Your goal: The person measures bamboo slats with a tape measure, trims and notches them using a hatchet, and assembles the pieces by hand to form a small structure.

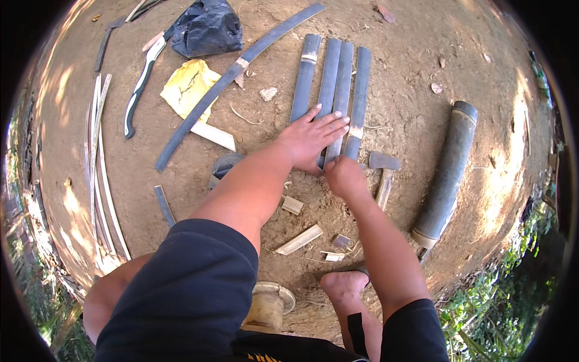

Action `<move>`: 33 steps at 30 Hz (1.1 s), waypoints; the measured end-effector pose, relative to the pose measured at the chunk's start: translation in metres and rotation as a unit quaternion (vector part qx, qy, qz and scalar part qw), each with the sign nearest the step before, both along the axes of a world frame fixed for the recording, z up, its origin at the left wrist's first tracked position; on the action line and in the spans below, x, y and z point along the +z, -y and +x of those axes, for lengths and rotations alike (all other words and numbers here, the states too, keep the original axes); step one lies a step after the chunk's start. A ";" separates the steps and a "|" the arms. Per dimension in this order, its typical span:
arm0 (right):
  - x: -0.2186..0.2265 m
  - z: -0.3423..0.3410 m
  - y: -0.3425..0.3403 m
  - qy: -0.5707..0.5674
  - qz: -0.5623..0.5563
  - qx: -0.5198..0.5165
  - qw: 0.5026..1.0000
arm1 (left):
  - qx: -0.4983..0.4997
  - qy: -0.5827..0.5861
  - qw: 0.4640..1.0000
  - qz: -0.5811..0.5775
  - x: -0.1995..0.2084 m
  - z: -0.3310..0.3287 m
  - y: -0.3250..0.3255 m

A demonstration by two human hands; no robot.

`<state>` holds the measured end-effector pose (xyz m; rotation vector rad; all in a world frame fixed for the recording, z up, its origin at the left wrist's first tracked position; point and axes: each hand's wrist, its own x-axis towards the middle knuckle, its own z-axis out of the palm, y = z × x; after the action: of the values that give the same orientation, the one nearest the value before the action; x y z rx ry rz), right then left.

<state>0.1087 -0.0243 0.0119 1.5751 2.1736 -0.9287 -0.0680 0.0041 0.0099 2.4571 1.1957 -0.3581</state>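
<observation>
Several dark split bamboo strips (329, 72) lie side by side on the ground in front of me, pointing away. My left hand (313, 137) rests flat across their nearer parts, fingers stretched toward the right. Just below it, at the near end of the middle strips, my right hand (345, 176) is closed with its fingers curled under; what they hold is hidden. The rightmost strip (360, 84) carries a pale node band close to my right hand. Beside that hand lies a hatchet (384, 161) with a wooden handle.
At right lies a thick bamboo tube (447, 172). A long curved bamboo strip (253, 54), a yellow crumpled wrapper (188, 87), a black plastic bag (207, 27) and a handsaw (143, 84) are at upper left. Thin slats (99, 157) lie far left; offcuts (300, 239) lie near my feet.
</observation>
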 end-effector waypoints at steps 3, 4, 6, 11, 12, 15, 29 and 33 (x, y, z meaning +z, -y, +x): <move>-0.018 0.018 -0.038 0.001 -0.047 0.197 0.979 | -0.005 -0.008 1.000 0.009 -0.002 0.004 0.001; -0.019 0.017 -0.045 -0.003 -0.063 0.256 0.964 | -0.008 -0.013 1.000 0.009 -0.001 0.004 0.000; -0.019 0.015 -0.028 0.008 -0.003 0.159 0.987 | -0.012 -0.012 1.000 0.003 0.000 0.004 -0.002; -0.005 0.005 0.035 -0.035 0.137 -0.088 0.986 | -0.012 -0.018 1.000 -0.001 0.004 0.001 -0.001; -0.008 0.009 0.037 -0.041 0.147 -0.096 0.984 | -0.011 -0.013 1.000 0.006 0.002 0.005 -0.003; -0.006 -0.001 0.023 -0.040 0.042 -0.200 0.978 | -0.011 -0.021 1.000 0.013 -0.003 0.004 0.000; -0.011 0.003 0.022 -0.023 0.057 -0.101 0.993 | -0.003 -0.012 1.000 -0.002 -0.002 0.003 0.002; -0.024 0.020 -0.027 -0.024 -0.038 0.095 0.994 | -0.010 -0.028 0.999 0.011 0.000 0.005 0.000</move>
<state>0.1287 0.0025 -0.0122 1.2969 2.2470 -0.9849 -0.0631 0.0045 0.0102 2.4942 1.2040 -0.4260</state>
